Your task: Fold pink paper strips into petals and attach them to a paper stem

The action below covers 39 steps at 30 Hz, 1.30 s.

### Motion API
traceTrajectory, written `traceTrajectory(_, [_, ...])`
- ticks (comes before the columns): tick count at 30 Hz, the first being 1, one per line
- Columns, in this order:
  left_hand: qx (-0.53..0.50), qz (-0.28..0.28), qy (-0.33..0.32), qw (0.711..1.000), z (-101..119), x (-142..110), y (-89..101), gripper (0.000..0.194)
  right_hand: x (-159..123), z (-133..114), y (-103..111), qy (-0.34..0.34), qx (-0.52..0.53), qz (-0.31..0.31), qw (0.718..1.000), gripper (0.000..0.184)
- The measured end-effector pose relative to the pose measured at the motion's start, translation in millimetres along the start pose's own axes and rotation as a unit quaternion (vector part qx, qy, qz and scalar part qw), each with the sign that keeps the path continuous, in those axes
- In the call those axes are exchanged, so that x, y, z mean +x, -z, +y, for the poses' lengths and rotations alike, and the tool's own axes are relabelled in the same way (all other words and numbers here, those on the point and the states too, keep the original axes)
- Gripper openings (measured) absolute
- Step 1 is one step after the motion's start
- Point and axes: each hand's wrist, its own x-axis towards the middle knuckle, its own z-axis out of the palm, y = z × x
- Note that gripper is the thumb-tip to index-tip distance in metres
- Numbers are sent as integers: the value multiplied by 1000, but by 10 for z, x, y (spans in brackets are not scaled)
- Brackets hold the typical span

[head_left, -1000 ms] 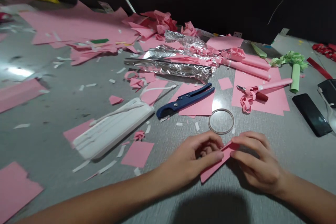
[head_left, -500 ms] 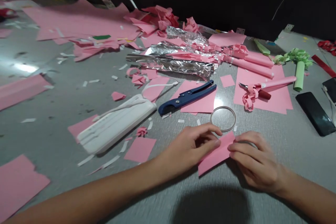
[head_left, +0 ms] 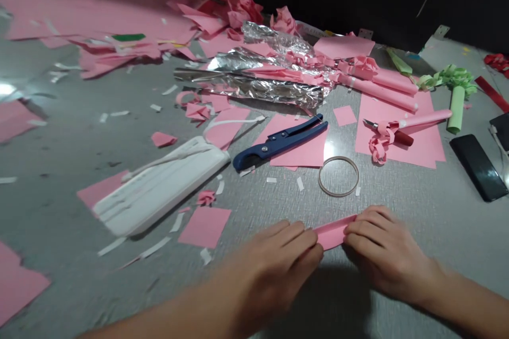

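Observation:
Both my hands press on a small folded piece of pink paper (head_left: pixel 333 233) lying on the grey table (head_left: pixel 397 201) near its front edge. My left hand (head_left: pixel 278 262) covers the paper's left end, fingers laid flat and close together on it. On the right end rests my right hand (head_left: pixel 382 249), fingertips pushing down along the fold. Only a narrow pink strip shows between the two hands. A thin ring of tape (head_left: pixel 338 176) lies just beyond the paper.
Blue-handled pliers (head_left: pixel 278 143) lie on a pink sheet behind the ring. A white pad (head_left: pixel 159 188) sits to the left, crumpled foil (head_left: pixel 258 82) and pink scraps at the back. Rolled pink tubes (head_left: pixel 382 87), a craft knife (head_left: pixel 389 132), a green roll (head_left: pixel 456 108) and a black phone (head_left: pixel 479 167) lie right.
The pink piece was folded from a wider slanted shape into a narrow strip. My left hand moved down and flattened over it. The view shifted slightly down.

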Motion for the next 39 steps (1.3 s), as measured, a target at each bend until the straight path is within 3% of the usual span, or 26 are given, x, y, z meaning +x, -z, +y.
traceTrajectory(10, [151,-8,-35,988,-22,16,37,29,34,52,40,-4,19,-2,1000,28])
traceTrajectory(15, [126,0,-17,992,-52,7,-20,24,10,79,31,30,-20,-27,999,40])
traceTrajectory(23, [43,33,-31,998,-194,-4,-97,25,29,66,29,30,-39,-39,998,31])
traceTrajectory(30, [116,10,-72,991,-137,11,-13,23,29,47,12,33,-52,-48,997,29])
traceTrajectory(34, [166,42,-116,978,-90,-60,-74,25,31,39,6,34,-63,-47,996,29])
traceTrajectory(39, [171,63,-110,977,-82,-86,-153,27,5,27,2,16,-90,-52,994,29])
